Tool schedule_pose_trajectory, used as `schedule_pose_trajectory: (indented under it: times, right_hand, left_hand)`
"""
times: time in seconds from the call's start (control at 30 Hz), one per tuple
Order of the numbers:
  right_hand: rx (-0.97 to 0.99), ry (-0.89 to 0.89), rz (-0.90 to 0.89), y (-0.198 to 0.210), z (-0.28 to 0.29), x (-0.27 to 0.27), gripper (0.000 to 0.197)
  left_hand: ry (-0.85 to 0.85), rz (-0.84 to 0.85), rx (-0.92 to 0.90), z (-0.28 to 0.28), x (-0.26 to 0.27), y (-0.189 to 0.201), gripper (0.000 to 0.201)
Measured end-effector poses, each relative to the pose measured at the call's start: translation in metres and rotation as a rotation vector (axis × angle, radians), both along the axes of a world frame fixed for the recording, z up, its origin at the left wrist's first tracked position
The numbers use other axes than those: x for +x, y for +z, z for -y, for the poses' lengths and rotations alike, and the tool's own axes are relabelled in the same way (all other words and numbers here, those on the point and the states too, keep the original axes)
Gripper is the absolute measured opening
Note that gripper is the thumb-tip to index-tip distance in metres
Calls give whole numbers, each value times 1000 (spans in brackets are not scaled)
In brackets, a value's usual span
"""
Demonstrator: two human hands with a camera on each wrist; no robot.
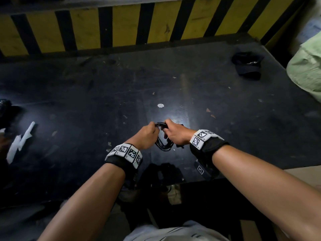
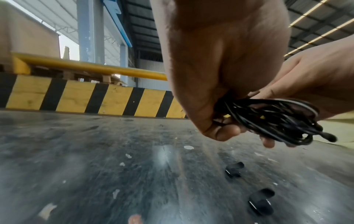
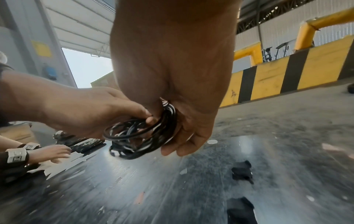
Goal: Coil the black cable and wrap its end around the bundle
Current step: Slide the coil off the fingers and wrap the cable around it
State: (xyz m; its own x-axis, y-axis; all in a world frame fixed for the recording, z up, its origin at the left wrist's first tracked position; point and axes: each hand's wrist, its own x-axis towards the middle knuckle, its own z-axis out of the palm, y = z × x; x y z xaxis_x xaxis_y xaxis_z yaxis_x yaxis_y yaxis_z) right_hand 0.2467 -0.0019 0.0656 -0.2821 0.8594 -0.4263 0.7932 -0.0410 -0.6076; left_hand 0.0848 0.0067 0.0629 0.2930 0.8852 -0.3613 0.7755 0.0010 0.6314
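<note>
The black cable [image 1: 163,145] hangs as a small coil of several loops between my two hands, just above the dark table [image 1: 104,94]. My left hand [image 1: 147,134] pinches the top of the coil from the left. My right hand [image 1: 175,134] grips the same bundle from the right, fingers curled round it. In the left wrist view the cable [image 2: 275,119] bunches under my left hand [image 2: 222,84], a plug end sticking out right. In the right wrist view the cable [image 3: 141,136] loops below my right hand [image 3: 172,84], with my left hand [image 3: 95,110] pinching one loop.
A yellow-and-black striped barrier [image 1: 121,26] runs along the table's far edge. A black cap [image 1: 246,65] lies at the far right beside a pale green sack [image 1: 307,66]. White scraps [image 1: 20,141] lie left. Another person's hands [image 3: 47,153] work at the left. Small black pieces [image 3: 242,169] lie below my hands.
</note>
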Motion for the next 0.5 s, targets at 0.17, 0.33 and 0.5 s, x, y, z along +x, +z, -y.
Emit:
schedule_pose_trajectory:
  times: [0.17, 0.33, 0.5]
  right_hand:
    - [-21, 17, 65, -5, 9, 13, 33]
    - [50, 118, 142, -11, 19, 21, 29]
    - [93, 185, 175, -21, 24, 26, 26]
  left_hand:
    - [37, -67, -43, 4, 3, -9, 24]
    - [-114, -202, -62, 10, 3, -11, 21]
    - [-159, -129, -26, 16, 9, -14, 10]
